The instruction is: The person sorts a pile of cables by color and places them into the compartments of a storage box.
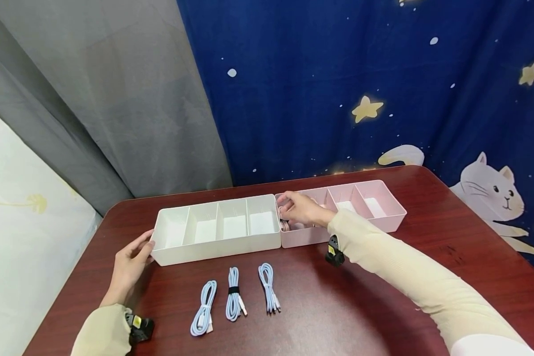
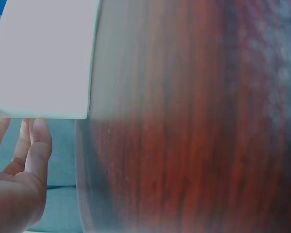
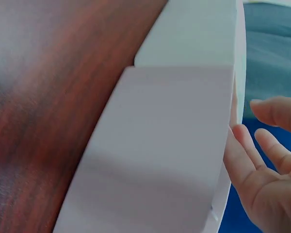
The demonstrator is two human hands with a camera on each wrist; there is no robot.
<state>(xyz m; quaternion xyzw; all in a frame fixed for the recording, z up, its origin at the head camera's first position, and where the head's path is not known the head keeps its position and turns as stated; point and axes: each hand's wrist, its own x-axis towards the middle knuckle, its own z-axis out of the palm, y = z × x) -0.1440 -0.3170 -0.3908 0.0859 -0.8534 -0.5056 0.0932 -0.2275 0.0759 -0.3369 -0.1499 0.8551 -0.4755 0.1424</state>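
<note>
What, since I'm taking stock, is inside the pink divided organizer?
At the organizer's left end, near the right hand, lies what looks like coiled cable. The rightmost compartment shows its pale floor. Hand and sleeve cover much of the middle; what lies beneath cannot be seen.

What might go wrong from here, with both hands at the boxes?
The left hand touches the white box's end; a push might shift the adjoining pink box.
The right hand is at the pink box's leftmost compartment, near what looks like a coiled cable; fingers might snag it.
Dragging the white box nearer could disturb the blue cables.
</note>
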